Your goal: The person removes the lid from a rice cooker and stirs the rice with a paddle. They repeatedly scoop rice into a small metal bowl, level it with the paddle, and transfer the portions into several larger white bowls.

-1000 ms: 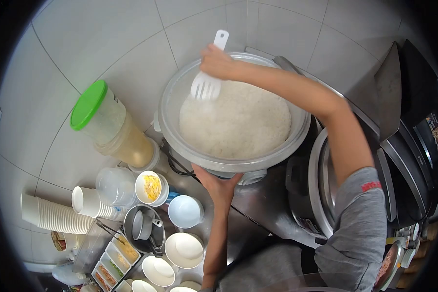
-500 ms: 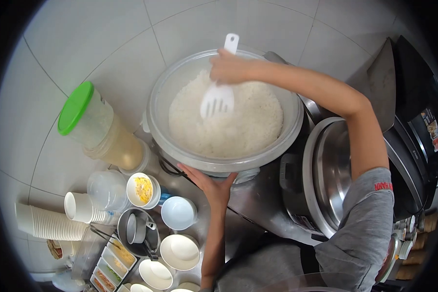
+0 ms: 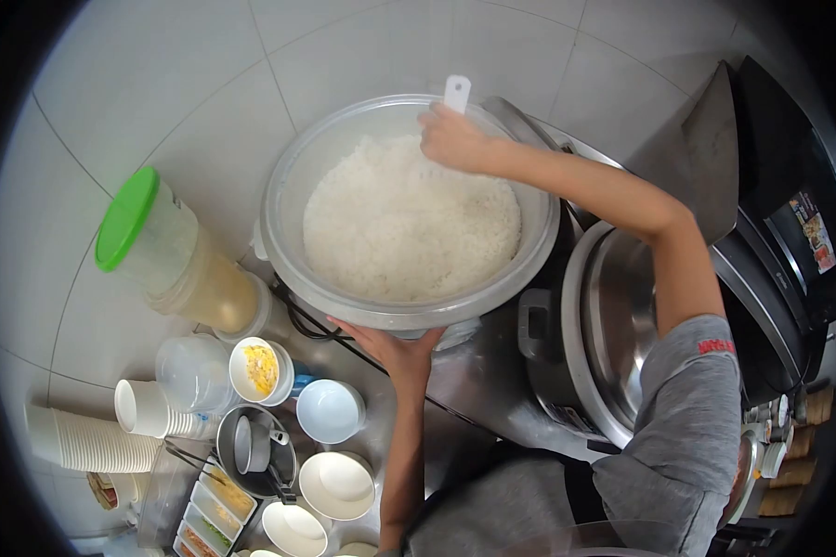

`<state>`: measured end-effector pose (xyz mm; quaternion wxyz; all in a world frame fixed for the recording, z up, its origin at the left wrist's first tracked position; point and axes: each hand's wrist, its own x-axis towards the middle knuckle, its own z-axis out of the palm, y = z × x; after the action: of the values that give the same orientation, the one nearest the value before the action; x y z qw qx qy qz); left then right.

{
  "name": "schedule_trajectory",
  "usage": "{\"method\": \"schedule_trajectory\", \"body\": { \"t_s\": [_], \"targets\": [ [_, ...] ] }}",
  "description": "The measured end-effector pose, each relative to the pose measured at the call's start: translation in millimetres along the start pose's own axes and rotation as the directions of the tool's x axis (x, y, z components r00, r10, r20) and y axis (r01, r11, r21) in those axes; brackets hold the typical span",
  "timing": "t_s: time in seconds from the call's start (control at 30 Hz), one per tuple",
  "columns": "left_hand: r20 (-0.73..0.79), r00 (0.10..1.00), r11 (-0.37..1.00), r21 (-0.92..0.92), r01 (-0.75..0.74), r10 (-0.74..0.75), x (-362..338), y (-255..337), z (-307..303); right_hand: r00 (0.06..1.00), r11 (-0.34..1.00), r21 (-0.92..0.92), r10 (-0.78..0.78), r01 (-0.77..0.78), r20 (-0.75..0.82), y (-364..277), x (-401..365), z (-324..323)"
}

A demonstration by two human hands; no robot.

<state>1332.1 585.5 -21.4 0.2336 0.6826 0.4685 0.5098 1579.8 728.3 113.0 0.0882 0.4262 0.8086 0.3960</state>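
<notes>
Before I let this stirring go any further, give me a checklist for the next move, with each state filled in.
1. Paddle in hand: ok. The right hand is closed round the white paddle.
2. Pot steadied: ok. The left hand is spread against the near side of the large pot.
3. Rice contained: ok. The rice lies below the rim; none shows spilled over.
4. Blade depth: cannot tell. The blade blends into the rice.
5. Cord clear: not ok, I'd say. A black cord lies close beside the pot and passes behind the left wrist.
</notes>
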Motion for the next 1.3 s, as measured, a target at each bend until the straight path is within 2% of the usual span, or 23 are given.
{"method": "schedule_trajectory", "body": {
  "t_s": [0.07, 0.13, 0.17, 0.23, 0.3, 0.4, 0.5, 0.6, 0.7, 0.8, 0.9, 0.93, 1.0, 1.07, 1.17, 1.3],
  "targets": [
    [-0.009, 1.0, 0.999, -0.036, 0.009, -0.01, -2.5, -0.5, 1.5, 0.997, 0.995, 0.067, -0.079, 0.08, -0.01, -18.8, -17.9, -24.1],
    [-0.039, 0.999, 0.995, -0.101, 0.011, -0.015, -3.1, -0.5, 3.3, 0.987, 0.983, 0.103, -0.156, 0.151, 0.038, -10.9, -16.1, -47.0],
    [-0.031, 0.999, 0.997, -0.076, 0.017, -0.02, -4.5, 1.1, 2.7, 0.98, 0.975, 0.127, -0.189, 0.18, 0.061, -9.1, -16.5, -52.8],
    [-0.009, 1.0, 1.0, -0.024, 0.014, -0.014, -4.9, 5.5, 0.2, 0.982, 0.981, 0.173, -0.115, 0.088, 0.153, 22.5, -3.3, -14.5],
    [-0.008, 1.0, 1.0, 0.002, 0.017, -0.017, -6.1, 7.3, -0.1, 0.991, 0.995, -0.066, 0.084, -0.077, 0.108, 48.8, 18.4, 5.3],
    [-0.019, 1.0, 1.0, 0.01, 0.003, -0.003, -4.2, 8.7, -1.2, 0.981, 0.953, -0.237, 0.194, -0.187, 0.009, 62.9, 25.7, 69.6],
    [-0.004, 0.999, 0.999, 0.0, -0.037, 0.037, -1.8, 3.8, -3.1, 0.98, 0.955, -0.237, 0.195, -0.179, 0.044, 37.9, 14.0, 73.9],
    [0.018, 1.0, 0.999, -0.038, 0.009, -0.008, -5.5, -1.6, 3.2, 0.993, 0.981, -0.168, 0.109, -0.101, 0.039, 22.0, -9.1, 40.1],
    [0.038, 0.999, 0.998, -0.056, 0.013, -0.011, -4.6, -2.9, 1.9, 0.985, 0.994, -0.065, 0.098, -0.09, 0.145, 13.3, -33.6, 2.4],
    [0.049, 0.999, 0.999, -0.048, 0.023, -0.02, -4.0, -3.0, 4.4, 0.967, 0.998, 0.055, -0.009, -0.005, 0.255, -13.5, -49.8, -30.4],
    [0.068, 0.997, 0.999, -0.036, 0.029, -0.026, -5.9, -5.4, 1.5, 0.935, 0.973, 0.196, -0.182, 0.126, 0.305, 13.0, -28.6, -37.9],
    [0.085, 0.996, 0.999, -0.036, 0.018, -0.015, -5.5, -6.1, -0.2, 0.912, 0.945, 0.325, -0.169, 0.042, 0.372, 28.0, -15.6, -26.8],
    [0.087, 0.996, 1.0, 0.005, 0.025, -0.026, -5.1, -2.0, -6.8, 0.978, 0.998, -0.065, 0.031, -0.018, 0.204, 40.2, 8.4, -1.6],
    [0.07, 0.997, 1.0, -0.013, 0.019, -0.018, -5.2, 5.3, -10.7, 0.998, 0.969, -0.239, 0.048, -0.056, -0.043, 51.8, 24.0, 39.9],
    [0.011, 1.0, 0.998, -0.054, -0.008, 0.009, 2.4, 6.8, -15.4, 0.985, 0.936, -0.331, -0.071, 0.119, 0.155, 38.8, 9.1, 48.4],
    [0.013, 0.998, 0.998, -0.027, 0.054, -0.054, -4.5, -4.9, -14.2, 0.967, 0.922, -0.355, -0.066, 0.153, 0.247, 16.8, -23.9, 16.4]
  ]
}}
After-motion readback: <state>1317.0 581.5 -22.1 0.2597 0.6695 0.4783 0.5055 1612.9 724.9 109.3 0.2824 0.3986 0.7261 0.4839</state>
